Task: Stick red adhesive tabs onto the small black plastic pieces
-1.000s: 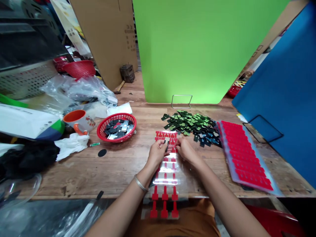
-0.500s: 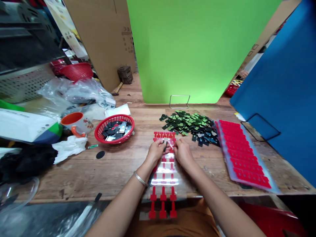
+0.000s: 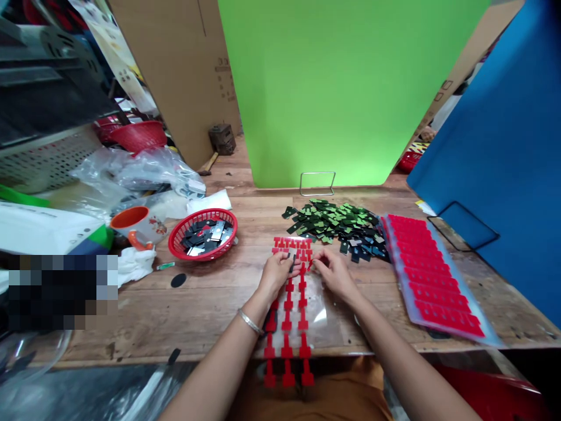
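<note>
My left hand [image 3: 275, 273] holds a small black flat piece [image 3: 292, 262] between its fingers, over a clear sheet that bears rows of red T-shaped stickers [image 3: 287, 318]. At the sheet's right side, my right hand [image 3: 337, 275] pinches a small red sticker [image 3: 310, 265] between thumb and forefinger. Whether this sticker is fully off the sheet I cannot tell. The sheet's near end hangs over the table edge toward my lap. Just beyond my right hand lies a heap of black flat pieces [image 3: 337, 225].
On the right lies a stack of clear sheets with red stickers [image 3: 427, 266]. A red basket [image 3: 173, 248] of dark pieces stands left, beside an orange-and-white mug [image 3: 151, 229]. Green [image 3: 342, 93] and blue [image 3: 491, 152] boards stand behind and at the right.
My right hand has drawn slightly to the right from the sheet, with a red sticker now visible at its fingertips. The left hand stays almost in place with the black piece.
</note>
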The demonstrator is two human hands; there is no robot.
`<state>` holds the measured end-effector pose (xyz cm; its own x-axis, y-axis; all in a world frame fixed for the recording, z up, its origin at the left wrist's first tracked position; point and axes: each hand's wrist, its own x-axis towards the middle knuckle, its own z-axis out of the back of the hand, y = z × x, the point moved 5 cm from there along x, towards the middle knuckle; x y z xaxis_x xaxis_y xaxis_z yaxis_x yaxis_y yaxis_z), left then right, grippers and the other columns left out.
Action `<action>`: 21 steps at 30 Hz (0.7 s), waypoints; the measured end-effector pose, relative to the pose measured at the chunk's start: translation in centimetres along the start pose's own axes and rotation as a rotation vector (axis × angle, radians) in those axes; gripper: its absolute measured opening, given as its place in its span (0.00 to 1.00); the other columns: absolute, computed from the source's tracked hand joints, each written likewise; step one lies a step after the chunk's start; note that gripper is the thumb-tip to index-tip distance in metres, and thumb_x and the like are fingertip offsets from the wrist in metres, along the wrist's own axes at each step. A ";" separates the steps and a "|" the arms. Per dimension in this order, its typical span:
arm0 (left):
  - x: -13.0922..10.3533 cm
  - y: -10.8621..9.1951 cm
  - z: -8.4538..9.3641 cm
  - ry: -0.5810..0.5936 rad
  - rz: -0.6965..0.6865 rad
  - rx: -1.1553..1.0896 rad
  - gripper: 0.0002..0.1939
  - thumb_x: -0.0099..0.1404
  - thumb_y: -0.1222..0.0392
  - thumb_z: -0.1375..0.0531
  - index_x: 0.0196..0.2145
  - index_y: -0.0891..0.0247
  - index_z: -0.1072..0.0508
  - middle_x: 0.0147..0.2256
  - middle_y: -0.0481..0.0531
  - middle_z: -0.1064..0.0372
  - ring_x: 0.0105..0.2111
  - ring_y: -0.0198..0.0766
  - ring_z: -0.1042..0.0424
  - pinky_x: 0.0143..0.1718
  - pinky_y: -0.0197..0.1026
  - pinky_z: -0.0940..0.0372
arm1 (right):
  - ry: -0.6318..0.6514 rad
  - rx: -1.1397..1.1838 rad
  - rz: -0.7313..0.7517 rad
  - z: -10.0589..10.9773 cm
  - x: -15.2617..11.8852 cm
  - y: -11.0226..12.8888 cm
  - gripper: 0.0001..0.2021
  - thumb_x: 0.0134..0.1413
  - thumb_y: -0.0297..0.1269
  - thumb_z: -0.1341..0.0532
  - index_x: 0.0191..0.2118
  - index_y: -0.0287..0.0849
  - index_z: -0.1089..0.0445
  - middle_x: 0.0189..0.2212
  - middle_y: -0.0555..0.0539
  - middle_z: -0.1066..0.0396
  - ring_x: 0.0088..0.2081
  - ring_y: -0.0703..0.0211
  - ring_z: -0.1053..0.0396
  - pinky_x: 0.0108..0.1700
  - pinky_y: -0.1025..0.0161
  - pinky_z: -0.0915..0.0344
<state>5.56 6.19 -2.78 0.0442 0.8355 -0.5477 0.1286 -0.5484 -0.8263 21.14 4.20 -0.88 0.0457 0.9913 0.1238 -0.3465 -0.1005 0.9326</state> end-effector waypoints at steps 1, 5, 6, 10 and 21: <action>0.0 0.0 0.0 0.000 -0.002 0.002 0.05 0.60 0.72 0.43 0.27 0.69 0.33 0.26 0.56 0.26 0.24 0.34 0.26 0.27 0.34 0.30 | -0.029 0.051 -0.029 0.3 -0.1 0.0 0.03 0.50 0.33 0.45 0.28 0.41 0.37 0.26 0.51 0.37 0.29 0.61 0.40 0.31 0.66 0.43; 0.1 -0.2 -0.1 0.000 -0.011 0.001 0.05 0.59 0.70 0.41 0.26 0.69 0.32 0.24 0.56 0.27 0.22 0.34 0.27 0.26 0.34 0.30 | -0.152 0.262 -0.152 1.3 -0.9 0.3 0.04 0.48 0.36 0.42 0.30 0.42 0.37 0.24 0.53 0.37 0.25 0.64 0.41 0.27 0.67 0.44; 0.0 -0.3 -0.2 0.005 -0.015 -0.003 0.04 0.59 0.70 0.41 0.26 0.70 0.32 0.24 0.56 0.27 0.22 0.34 0.27 0.26 0.34 0.30 | -0.157 0.314 -0.185 1.4 -1.2 0.4 0.06 0.46 0.36 0.41 0.29 0.42 0.37 0.23 0.53 0.38 0.24 0.64 0.41 0.26 0.68 0.44; -1.6 -0.8 -0.1 0.051 -0.045 -0.029 0.01 0.59 0.71 0.41 0.30 0.71 0.30 0.28 0.58 0.26 0.25 0.34 0.26 0.29 0.34 0.29 | -0.118 0.453 -0.299 0.9 -2.8 0.7 0.10 0.39 0.36 0.36 0.27 0.42 0.38 0.21 0.55 0.38 0.21 0.66 0.42 0.23 0.69 0.46; -8.5 2.2 -0.6 0.235 0.072 -0.125 0.16 0.53 0.72 0.38 0.41 0.69 0.28 0.35 0.58 0.25 0.28 0.33 0.26 0.32 0.32 0.30 | -0.129 0.537 -0.261 -1.8 -7.0 2.4 0.10 0.46 0.35 0.36 0.32 0.43 0.39 0.28 0.52 0.35 0.29 0.64 0.35 0.31 0.68 0.37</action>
<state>6.08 -2.10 0.11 0.2840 0.7876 -0.5469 0.2378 -0.6104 -0.7555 18.24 -2.87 -0.09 0.1903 0.9739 -0.1234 0.2104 0.0823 0.9741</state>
